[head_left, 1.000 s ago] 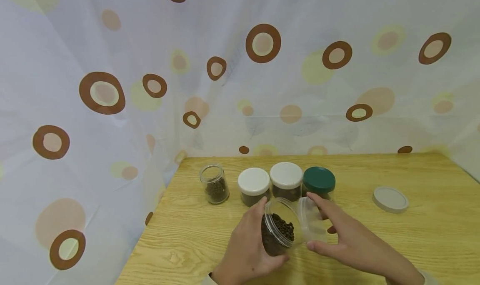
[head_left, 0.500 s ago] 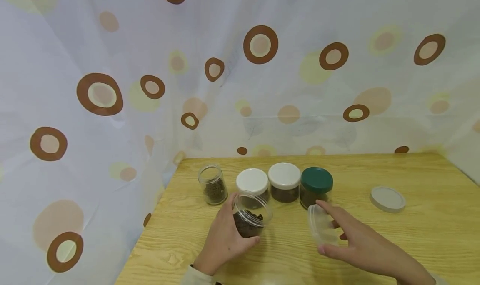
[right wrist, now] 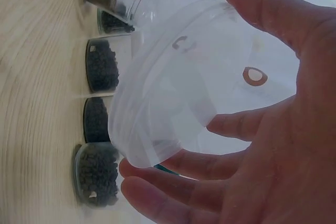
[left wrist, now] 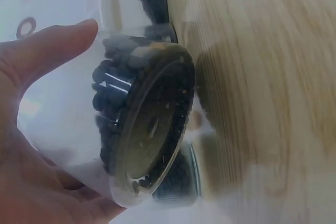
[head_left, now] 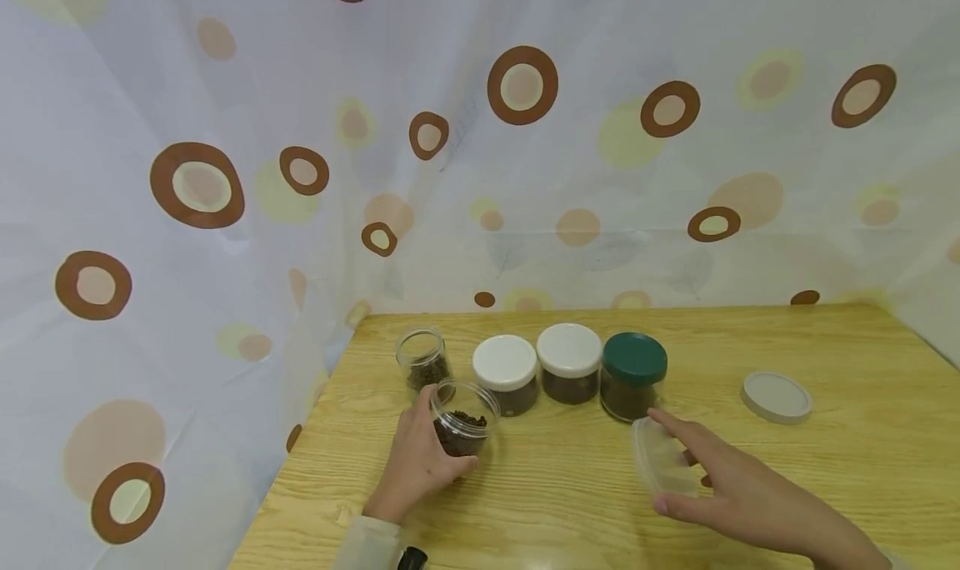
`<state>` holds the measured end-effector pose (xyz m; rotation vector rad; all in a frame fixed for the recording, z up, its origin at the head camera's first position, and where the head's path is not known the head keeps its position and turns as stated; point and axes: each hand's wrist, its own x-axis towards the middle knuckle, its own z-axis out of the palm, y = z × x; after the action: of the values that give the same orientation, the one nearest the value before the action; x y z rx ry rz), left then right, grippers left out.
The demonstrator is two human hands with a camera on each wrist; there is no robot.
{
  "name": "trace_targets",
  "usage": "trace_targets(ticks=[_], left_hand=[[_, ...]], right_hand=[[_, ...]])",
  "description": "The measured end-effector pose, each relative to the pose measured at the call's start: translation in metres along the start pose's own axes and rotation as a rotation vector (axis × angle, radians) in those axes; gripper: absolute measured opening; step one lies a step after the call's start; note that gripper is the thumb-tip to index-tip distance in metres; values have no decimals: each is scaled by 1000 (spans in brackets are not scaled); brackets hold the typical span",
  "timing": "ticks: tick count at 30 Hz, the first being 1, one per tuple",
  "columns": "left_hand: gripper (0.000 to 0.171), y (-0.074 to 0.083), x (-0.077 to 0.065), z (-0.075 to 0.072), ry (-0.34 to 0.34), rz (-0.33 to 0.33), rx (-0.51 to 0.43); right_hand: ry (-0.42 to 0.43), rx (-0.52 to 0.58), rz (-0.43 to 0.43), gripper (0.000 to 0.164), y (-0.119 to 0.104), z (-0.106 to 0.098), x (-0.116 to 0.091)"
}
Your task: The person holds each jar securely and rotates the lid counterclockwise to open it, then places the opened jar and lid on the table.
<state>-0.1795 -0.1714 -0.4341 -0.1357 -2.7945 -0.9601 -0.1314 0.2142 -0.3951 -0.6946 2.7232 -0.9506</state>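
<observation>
My left hand (head_left: 418,462) grips an open clear jar (head_left: 459,438) partly filled with dark, bean-like pieces. In the left wrist view the jar's (left wrist: 152,124) underside shows, raised off the table and tilted. Fingers and thumb curl round its side. My right hand (head_left: 738,493) holds an empty, translucent plastic cup (head_left: 663,460) tipped on its side, its mouth turned left. Thumb and fingertips pinch the cup (right wrist: 168,82) in the right wrist view. A wide gap separates the jar from the cup.
An open glass jar (head_left: 427,372) of dark pieces stands at the back left, partly behind the held jar. Beside it are two white-lidded jars (head_left: 506,366) (head_left: 570,357) and a green-lidded jar (head_left: 633,370). A pale grey lid (head_left: 776,397) lies on the wooden table (head_left: 862,453) at right.
The jar and the cup were together at the mouths; now they are apart. My left hand has carried the jar left and tipped it more upright; my right hand has drawn the cup slightly right.
</observation>
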Motion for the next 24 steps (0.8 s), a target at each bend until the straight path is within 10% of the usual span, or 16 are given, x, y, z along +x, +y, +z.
trace_targets(ticks=[24], left_hand=[[111, -72, 8, -34, -152, -215, -207]], right_hand=[[-151, 155, 85, 82, 32, -6, -11]])
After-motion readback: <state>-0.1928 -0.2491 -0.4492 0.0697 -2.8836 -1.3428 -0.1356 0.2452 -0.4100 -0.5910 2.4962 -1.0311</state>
